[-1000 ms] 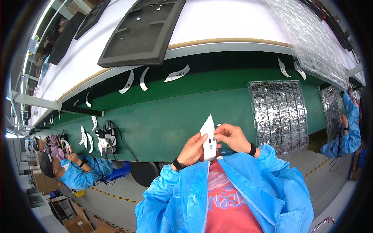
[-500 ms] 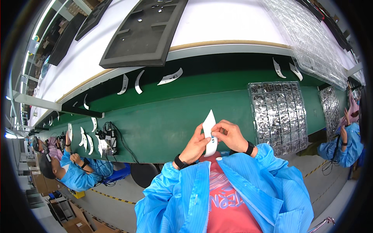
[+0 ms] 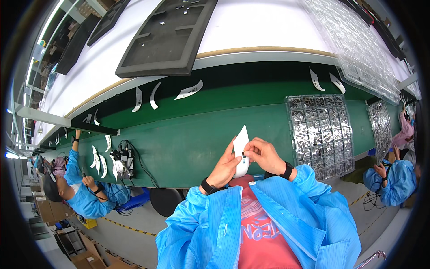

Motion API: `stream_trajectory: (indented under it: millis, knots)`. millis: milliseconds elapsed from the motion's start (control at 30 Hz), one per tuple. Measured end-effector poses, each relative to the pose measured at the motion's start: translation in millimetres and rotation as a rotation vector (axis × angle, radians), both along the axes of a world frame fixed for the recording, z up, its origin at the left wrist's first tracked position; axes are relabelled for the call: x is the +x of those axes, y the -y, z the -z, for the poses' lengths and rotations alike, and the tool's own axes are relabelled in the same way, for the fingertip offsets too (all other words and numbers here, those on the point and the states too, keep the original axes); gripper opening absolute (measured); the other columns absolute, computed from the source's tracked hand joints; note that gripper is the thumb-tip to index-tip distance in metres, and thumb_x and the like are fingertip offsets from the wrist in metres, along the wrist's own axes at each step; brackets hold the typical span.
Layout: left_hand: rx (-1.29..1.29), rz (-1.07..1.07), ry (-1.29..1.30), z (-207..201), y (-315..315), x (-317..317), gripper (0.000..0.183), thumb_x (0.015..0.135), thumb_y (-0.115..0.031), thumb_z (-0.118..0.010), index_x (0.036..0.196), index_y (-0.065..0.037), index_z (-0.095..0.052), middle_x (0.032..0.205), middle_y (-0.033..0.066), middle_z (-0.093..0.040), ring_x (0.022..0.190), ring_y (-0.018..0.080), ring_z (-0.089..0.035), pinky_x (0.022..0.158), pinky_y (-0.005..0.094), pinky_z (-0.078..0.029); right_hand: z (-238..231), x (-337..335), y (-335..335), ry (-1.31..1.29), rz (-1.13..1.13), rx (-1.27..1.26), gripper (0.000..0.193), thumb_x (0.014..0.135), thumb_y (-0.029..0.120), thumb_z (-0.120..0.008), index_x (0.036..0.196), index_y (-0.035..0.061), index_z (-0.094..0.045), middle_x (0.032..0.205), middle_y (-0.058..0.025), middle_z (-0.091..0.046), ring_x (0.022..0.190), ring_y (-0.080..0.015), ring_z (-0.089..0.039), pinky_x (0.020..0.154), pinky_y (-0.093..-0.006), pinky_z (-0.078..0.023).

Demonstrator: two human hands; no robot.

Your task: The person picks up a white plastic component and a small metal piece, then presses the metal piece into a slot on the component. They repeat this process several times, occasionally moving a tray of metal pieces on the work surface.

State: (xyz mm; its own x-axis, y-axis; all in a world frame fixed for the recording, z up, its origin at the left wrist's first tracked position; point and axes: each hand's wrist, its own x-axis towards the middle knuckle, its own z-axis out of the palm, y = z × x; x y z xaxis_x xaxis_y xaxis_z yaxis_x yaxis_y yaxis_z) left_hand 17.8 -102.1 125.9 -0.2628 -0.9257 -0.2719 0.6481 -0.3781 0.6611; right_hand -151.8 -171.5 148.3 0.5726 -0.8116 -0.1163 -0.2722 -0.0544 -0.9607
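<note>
In front of my chest, my left hand (image 3: 225,169) holds a white curved plastic shell (image 3: 241,138), its pointed end facing away from me. The fingers wrap its left side, with the thumb on its face. My right hand (image 3: 265,155) is closed in a pinch over the shell's right side. At those fingertips shows a small dark piece (image 3: 243,154), too small to make out. Whether it is fixed to the shell or held by the fingers, I cannot tell. To the right of my hands lies a clear compartment tray (image 3: 320,132) filled with shiny small parts.
White curved shells (image 3: 189,90) lie along the dark green strip under the shelf. More shells (image 3: 96,160) and a black device with cables (image 3: 126,159) sit to the left. Above are a black foam tray (image 3: 156,58) and stacked clear trays (image 3: 354,40). Co-workers (image 3: 92,195) sit on both sides.
The shells on the far strip have shifted left. The left co-worker's arm has stretched out toward the strip. My hands keep nearly the same place, with the shell turned slightly.
</note>
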Motion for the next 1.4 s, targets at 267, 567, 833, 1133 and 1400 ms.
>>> stream_trajectory:
  millis: [267, 567, 833, 1133, 1400]
  knots:
    - [0.005, 0.014, 0.005, -3.2, -1.7, -1.8, 0.067, 0.096, -0.003, -0.044, 0.151, -0.016, -0.008, 0.133, 0.0145, -0.046, 0.116, 0.0255, -0.053, 0.100, 0.0416, -0.043, -5.3, -1.0, -2.4, 0.007, -0.004, -0.003, 0.009, 0.086, 0.006, -0.065, 0.092, -0.0005, -0.063, 0.081, -0.0030, -0.053, 0.065, -0.0090, -0.056, 0.058, -0.0233, -0.048]
    - [-0.022, 0.042, 0.021, -2.5, 0.5, -0.3, 0.067, 0.095, 0.000, -0.042, 0.151, -0.015, -0.008, 0.136, 0.0131, -0.044, 0.119, 0.0234, -0.050, 0.101, 0.0380, -0.041, -6.4, 3.0, -5.3, -0.043, 0.029, -0.119, 0.010, 0.082, 0.008, -0.067, 0.090, 0.0023, -0.064, 0.079, -0.0045, -0.054, 0.064, -0.0127, -0.055, 0.057, -0.0261, -0.046]
    - [-0.016, 0.026, 0.034, -3.9, 4.3, -0.8, 0.068, 0.094, 0.003, -0.041, 0.151, -0.015, -0.010, 0.142, 0.0088, -0.040, 0.129, 0.0196, -0.041, 0.107, 0.0353, -0.033, 2.4, 8.9, -9.8, -0.067, 0.148, -0.188, 0.010, 0.081, 0.007, -0.068, 0.089, 0.0028, -0.063, 0.083, -0.0058, -0.056, 0.071, -0.0158, -0.058, 0.063, -0.0288, -0.047]
    - [-0.086, -0.015, 0.196, 5.1, 3.4, -1.7, 0.072, 0.091, 0.005, -0.048, 0.151, -0.011, -0.010, 0.132, 0.0114, -0.050, 0.115, 0.0183, -0.053, 0.096, 0.0316, -0.043, 1.2, 13.6, -15.6, -0.124, 0.184, -0.200, 0.023, 0.081, 0.007, -0.069, 0.101, 0.0040, -0.059, 0.085, -0.0044, -0.054, 0.077, -0.0145, -0.057, 0.066, -0.0262, -0.049]
    - [-0.113, -0.041, 0.229, -10.7, 3.7, -3.3, 0.073, 0.089, 0.005, -0.048, 0.150, -0.010, -0.011, 0.121, 0.0128, -0.056, 0.105, 0.0190, -0.059, 0.092, 0.0321, -0.046, 14.5, 14.2, -11.4, 0.333, 0.234, 0.382, 0.047, 0.086, 0.011, -0.065, 0.126, 0.0029, -0.043, 0.108, -0.0073, -0.059, 0.088, -0.0131, -0.058, 0.069, -0.0267, -0.052]
